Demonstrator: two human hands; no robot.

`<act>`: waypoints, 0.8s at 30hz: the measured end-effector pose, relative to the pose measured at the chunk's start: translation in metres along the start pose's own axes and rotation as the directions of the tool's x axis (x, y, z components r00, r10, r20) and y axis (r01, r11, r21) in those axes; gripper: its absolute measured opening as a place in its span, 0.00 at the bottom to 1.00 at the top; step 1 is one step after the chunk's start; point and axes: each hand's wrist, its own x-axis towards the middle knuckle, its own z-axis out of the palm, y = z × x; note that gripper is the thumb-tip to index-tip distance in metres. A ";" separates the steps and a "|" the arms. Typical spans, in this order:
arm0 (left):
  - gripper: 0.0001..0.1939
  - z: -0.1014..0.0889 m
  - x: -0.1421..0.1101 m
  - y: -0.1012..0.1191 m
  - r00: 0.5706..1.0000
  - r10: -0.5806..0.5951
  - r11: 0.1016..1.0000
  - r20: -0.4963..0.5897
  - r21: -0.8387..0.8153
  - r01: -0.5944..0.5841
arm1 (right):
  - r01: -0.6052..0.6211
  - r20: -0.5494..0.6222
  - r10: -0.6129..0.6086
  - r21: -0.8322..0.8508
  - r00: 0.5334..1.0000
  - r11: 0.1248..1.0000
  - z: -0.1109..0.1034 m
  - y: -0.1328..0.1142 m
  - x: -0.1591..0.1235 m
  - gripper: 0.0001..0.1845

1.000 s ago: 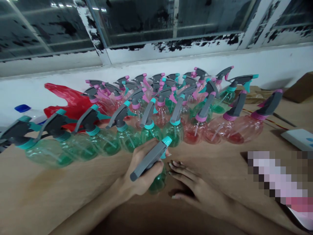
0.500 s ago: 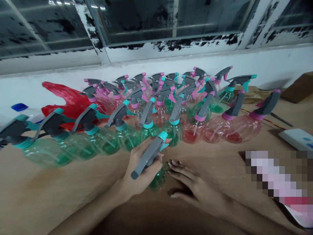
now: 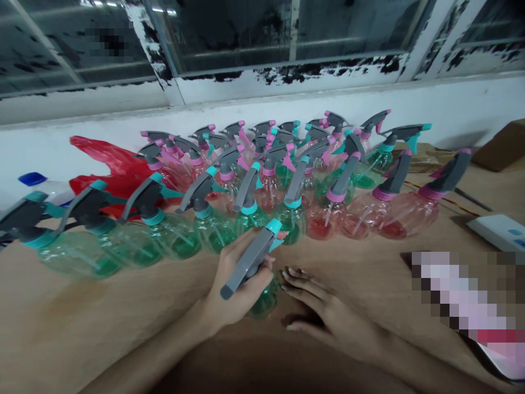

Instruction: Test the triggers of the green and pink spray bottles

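Note:
My left hand is wrapped round the neck of a green spray bottle, which stands on the table close to me. Its grey trigger head with a turquoise nozzle shows above my fingers, and part of the bottle's body is covered by the hand. To the right of that bottle my right hand rests palm down on the tabletop, fingers stretched out and holding nothing. Just beyond both hands runs a front row of spray bottles, green ones such as this green bottle on the left and pink ones such as this pink bottle on the right.
More spray bottles crowd behind the front row, near the white wall. A red plastic bag and a blue-capped bottle lie at the left. On the right are a white box, a brown box and a blurred-out flat object.

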 end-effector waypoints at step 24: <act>0.10 -0.008 0.002 0.012 0.998 0.042 0.998 0.051 0.034 -0.044 | -0.006 0.008 0.005 0.009 1.000 1.000 0.002 0.002 0.000 0.32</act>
